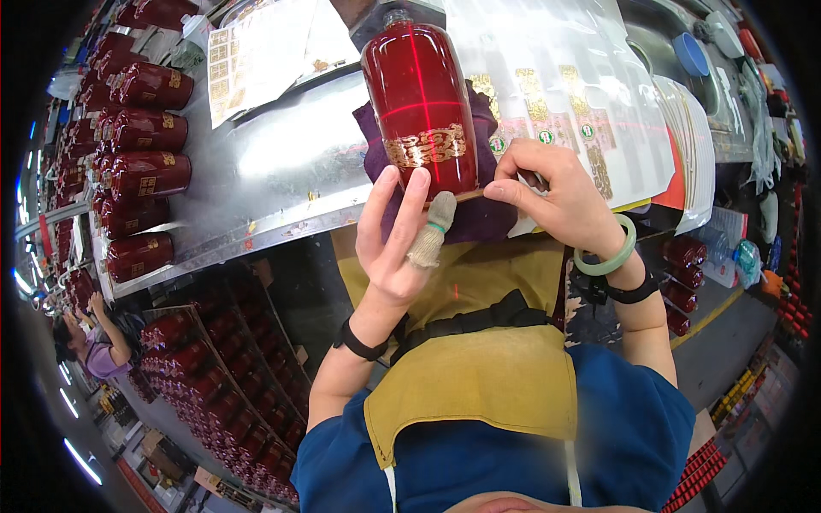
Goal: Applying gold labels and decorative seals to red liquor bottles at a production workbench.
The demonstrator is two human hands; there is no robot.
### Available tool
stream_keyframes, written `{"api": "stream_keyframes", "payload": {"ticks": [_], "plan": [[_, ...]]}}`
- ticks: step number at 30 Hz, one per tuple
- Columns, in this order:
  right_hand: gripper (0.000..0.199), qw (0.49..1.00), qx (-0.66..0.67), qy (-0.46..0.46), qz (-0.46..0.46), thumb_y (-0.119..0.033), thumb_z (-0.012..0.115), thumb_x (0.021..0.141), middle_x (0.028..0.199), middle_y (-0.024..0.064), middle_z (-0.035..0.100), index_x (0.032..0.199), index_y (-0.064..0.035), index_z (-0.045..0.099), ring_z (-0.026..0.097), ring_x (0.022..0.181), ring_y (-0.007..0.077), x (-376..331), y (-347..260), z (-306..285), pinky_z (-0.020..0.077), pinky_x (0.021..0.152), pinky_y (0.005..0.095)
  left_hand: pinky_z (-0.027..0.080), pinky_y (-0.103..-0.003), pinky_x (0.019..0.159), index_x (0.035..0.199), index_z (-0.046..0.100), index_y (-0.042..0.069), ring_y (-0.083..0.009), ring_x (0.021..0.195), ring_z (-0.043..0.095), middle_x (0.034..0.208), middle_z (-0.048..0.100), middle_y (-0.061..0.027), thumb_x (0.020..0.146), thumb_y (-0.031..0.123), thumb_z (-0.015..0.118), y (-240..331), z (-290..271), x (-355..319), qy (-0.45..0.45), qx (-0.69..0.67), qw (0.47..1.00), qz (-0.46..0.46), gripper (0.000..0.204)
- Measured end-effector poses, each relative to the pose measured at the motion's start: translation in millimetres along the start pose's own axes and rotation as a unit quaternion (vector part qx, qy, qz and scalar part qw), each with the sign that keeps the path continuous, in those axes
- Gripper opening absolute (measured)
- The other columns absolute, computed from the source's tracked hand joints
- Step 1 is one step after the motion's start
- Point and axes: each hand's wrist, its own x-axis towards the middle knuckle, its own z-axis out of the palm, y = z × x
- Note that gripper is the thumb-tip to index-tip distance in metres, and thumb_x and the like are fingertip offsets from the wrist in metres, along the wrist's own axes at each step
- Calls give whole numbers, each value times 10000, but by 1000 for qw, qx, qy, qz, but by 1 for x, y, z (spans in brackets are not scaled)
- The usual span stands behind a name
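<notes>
A dark red glass bottle [419, 81] with a gold ornamental band lies on a purple cloth [487, 224], its neck pointing away from me. Red laser lines cross on its side. My left hand [398, 244] rests against the bottle's base with its fingers stretched out. A knitted finger cover [426, 244] with a green band sits on its thumb, close to the base edge. Close by on the right, the thumb and index finger of my right hand [547, 184] pinch the end of a thin brownish-gold strip [470, 196] running along the base. Where the strip's other end lies is hidden.
Gold decal sheets [547, 94] lie on the bench to the right, and another printed sheet [274, 51] at the far left. Red bottles [150, 128] crowd the bench's left end. A rack of bottles [214, 376] stands below left, near a person in purple [107, 355].
</notes>
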Motion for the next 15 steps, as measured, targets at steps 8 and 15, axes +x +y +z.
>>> {"api": "stream_keyframes", "payload": {"ticks": [8,15], "plan": [[278,999,22,24,-14,-225,779,916,755,94,604,836,5,647,554,658,202,-2,-3,5,444,615,343,607,-407,953,1089,730,-100,-368,1103,722,1166,734,-243,804,-115,781,-3,5,8,66,-72,994,-47,290],[290,1000,17,12,-5,-227,785,914,748,87,601,829,6,635,531,636,195,0,-3,4,442,618,332,650,-422,807,908,703,-73,-392,1031,735,1088,759,-191,808,-105,781,-6,5,-4,68,-26,996,-49,131]]}}
